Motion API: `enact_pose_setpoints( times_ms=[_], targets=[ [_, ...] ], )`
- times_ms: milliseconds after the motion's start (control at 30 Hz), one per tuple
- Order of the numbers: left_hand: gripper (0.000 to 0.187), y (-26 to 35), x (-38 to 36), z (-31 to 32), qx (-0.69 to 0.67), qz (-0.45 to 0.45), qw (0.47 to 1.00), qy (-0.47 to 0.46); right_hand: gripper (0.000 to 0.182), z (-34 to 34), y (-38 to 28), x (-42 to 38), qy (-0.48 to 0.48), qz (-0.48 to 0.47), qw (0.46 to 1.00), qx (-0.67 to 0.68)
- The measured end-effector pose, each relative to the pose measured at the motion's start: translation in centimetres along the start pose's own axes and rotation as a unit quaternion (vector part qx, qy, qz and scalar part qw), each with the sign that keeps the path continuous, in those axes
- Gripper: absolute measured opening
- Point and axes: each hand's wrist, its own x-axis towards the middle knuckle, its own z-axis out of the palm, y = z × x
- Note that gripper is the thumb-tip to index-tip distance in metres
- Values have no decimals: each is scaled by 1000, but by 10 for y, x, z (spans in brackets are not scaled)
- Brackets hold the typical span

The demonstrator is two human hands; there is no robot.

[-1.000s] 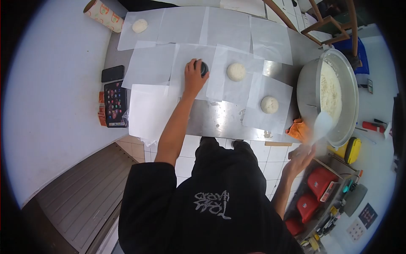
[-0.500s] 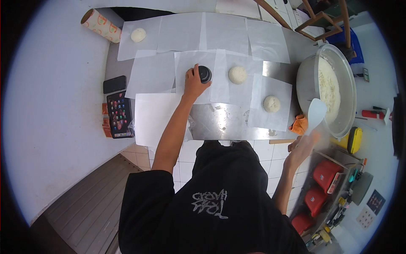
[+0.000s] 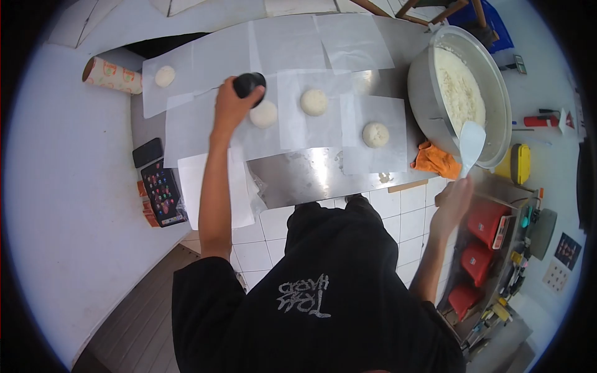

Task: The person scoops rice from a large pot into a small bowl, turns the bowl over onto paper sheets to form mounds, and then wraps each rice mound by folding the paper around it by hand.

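Black cup [image 3: 250,86] near rice mound [image 3: 263,116], paddle [image 3: 472,143] apart

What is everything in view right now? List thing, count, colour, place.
Table: 1, silver, centre.
Paper sheets: several, overlapping, white, on table.
Rice mounds: 4, white, on sheets.
Mould: 1, black, left of centre.
Pot: 1, silver, table's right end.
Loose rice: one mass, white, inside pot.
Spatula: 1, white, at pot's rim in view.
Cloth: 1, orange, beside pot.
Roll: 1, cream and orange, upper left.
Tablet: 1, black-framed, left side.
Phone: 1, black, above tablet in view.
Bins: 3, red, lower right.
Case: 1, yellow, right.
Shirt: 1, black, bottom centre.
Left grip: 1, bare, on mould.
Right grip: 1, bare, on spatula handle.
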Motion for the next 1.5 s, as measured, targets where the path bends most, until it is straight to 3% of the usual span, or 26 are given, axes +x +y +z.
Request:
enact_pose_setpoints(
  times_ms=[67,100,167,200,300,333,367,433,500,567,667,833,1033,1167,1333,1367,1433,1500],
  targets=[
    [80,35,-3,-22,-190,-122,973,-37,39,-17,-13,26,1,15,1000,2],
    [70,44,-5,-26,-330,-116,933,-84,39,-31,-17,43,2,26,1000,3],
    [50,72,-14,-11,-551,-160,813,-99,38,-72,-9,95,-85,-15,996,13],
    [51,88,-22,0,-593,-146,778,-145,36,-84,-21,121,-154,-51,984,-73],
    [61,128,-67,71,-682,-255,663,-174,25,-121,-27,232,-314,-124,864,-373],
    [58,150,-85,98,-706,-296,617,-186,22,-120,-26,268,-318,-150,812,-466],
    [57,161,-100,134,-765,-284,516,-260,19,-111,-24,303,-319,-179,750,-551],
    [54,222,-131,190,-717,-386,544,-202,19,-82,-6,367,-310,-252,592,-700],
    [53,244,-156,252,-722,-377,533,-229,19,-65,40,438,-310,-391,504,-705],
    [51,287,-176,284,-692,-415,565,-172,19,-40,59,461,-423,-380,477,-671],
    [50,323,-187,315,-671,-431,595,-97,21,-22,72,467,-507,-411,466,-597],
    [51,357,-185,321,-661,-398,634,-54,20,-36,98,468,-538,-415,525,-512],
    [53,358,-189,333,-652,-425,628,-15,12,-51,128,454,-534,-399,610,-429],
    [55,358,-190,328,-637,-413,650,-23,10,-41,132,437,-534,-418,622,-392],
    [57,353,-191,311,-625,-401,665,-78,16,-33,119,427,-550,-337,604,-468],
    [56,355,-192,307,-628,-403,665,-45,16,-33,119,429,-546,-344,603,-469],
    [55,358,-190,295,-636,-395,663,-11,20,-41,128,434,-555,-266,635,-467],
    [51,355,-186,277,-622,-336,704,68,23,-49,133,438,-543,-277,643,-463]
  ],
)
